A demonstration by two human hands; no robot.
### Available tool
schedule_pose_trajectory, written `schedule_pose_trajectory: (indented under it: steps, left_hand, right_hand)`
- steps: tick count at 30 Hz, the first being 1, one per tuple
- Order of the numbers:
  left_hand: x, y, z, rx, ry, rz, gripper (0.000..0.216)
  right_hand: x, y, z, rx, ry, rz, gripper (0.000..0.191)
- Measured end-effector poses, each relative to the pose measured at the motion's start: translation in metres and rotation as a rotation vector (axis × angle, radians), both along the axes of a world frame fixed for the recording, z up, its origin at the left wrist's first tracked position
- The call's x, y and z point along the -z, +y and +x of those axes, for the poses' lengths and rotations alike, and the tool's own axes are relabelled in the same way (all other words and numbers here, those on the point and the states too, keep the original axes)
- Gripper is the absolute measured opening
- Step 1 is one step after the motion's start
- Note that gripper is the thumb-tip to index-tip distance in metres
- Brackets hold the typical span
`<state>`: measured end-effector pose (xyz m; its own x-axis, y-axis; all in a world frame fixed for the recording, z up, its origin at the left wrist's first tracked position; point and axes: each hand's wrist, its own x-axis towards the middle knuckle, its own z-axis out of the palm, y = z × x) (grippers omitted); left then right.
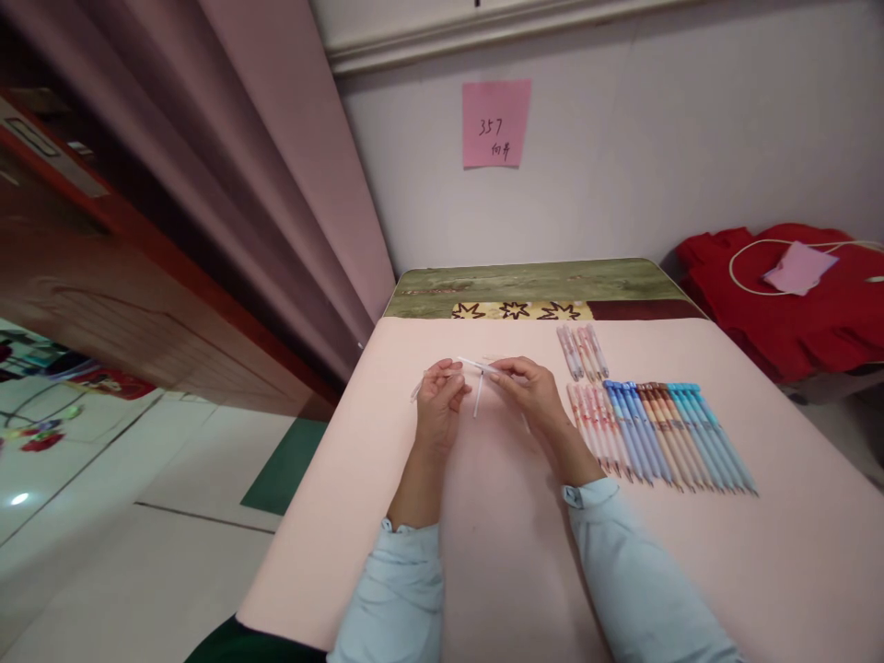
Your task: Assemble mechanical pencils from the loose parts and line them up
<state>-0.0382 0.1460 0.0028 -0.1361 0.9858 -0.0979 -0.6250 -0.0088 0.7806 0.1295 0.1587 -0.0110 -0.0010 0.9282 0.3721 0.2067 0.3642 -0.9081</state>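
My left hand (442,396) is closed, its fingers pinching a pale see-through pen barrel (415,390) whose end sticks out to the left. My right hand (530,391) pinches a thin white pen refill (473,365) that points left toward the left fingertips. Between the hands, another slim white stick (478,398) with a dark tip slants downward; whether it is held or lies on the table I cannot tell. To the right lies a row of pens (663,437) in pink, blue, brown and turquoise. Several pale pink pen parts (581,353) lie just above that row.
A pale pink cover (511,562) lies over the table, with a green wood-patterned edge (552,278) at the back. A pink note (495,124) is stuck on the wall. At right is a red cloth (821,322) with a white cable; at left hangs a mauve curtain (290,166).
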Motion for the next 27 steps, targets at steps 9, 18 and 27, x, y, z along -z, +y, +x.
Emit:
schedule_pose_trajectory:
  steps: [9,18,27]
  left_hand:
    - [0.005,0.005,-0.009,-0.119,-0.129,-0.066,0.012]
    - [0.007,0.001,-0.007,-0.143,-0.03,-0.025,0.028]
    - [0.009,0.001,-0.006,-0.141,0.223,0.027,0.026]
  right_hand:
    - [0.006,0.001,0.0,-0.015,-0.086,-0.041,0.019]
    - [0.003,-0.001,0.001,-0.02,-0.111,-0.062,0.02]
    - [-0.005,-0.005,-0.001,0.096,0.016,-0.176,0.025]
